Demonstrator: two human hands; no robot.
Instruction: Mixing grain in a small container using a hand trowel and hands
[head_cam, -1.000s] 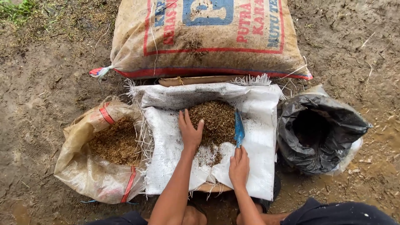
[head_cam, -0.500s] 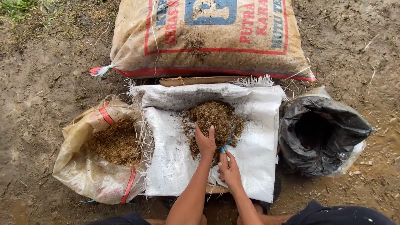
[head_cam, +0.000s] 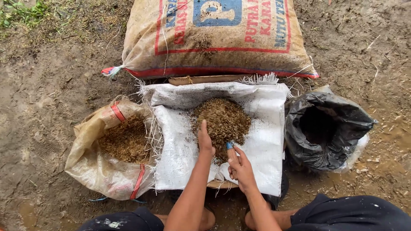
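A pile of brown husk-like material [head_cam: 223, 121] lies on a white woven sack [head_cam: 265, 128] spread in front of me. My left hand [head_cam: 205, 140] rests edge-on against the near left side of the pile, fingers together and flat. My right hand [head_cam: 239, 164] is just to its right, near the pile's front edge, closed around a small blue-tipped tool [head_cam: 230, 146] that mostly hides in the fist.
An open tan sack [head_cam: 92, 141] with the same brown material sits at left. An open black plastic bag [head_cam: 325, 128] stands at right. A large full printed sack [head_cam: 222, 36] lies behind, on muddy ground [head_cam: 43, 85]. My dark-clothed knees are at the bottom edge.
Both hands drew back toward me from the pile's middle and right side to its near edge. The blue tool, earlier upright beside the pile, is now tucked in my right fist.
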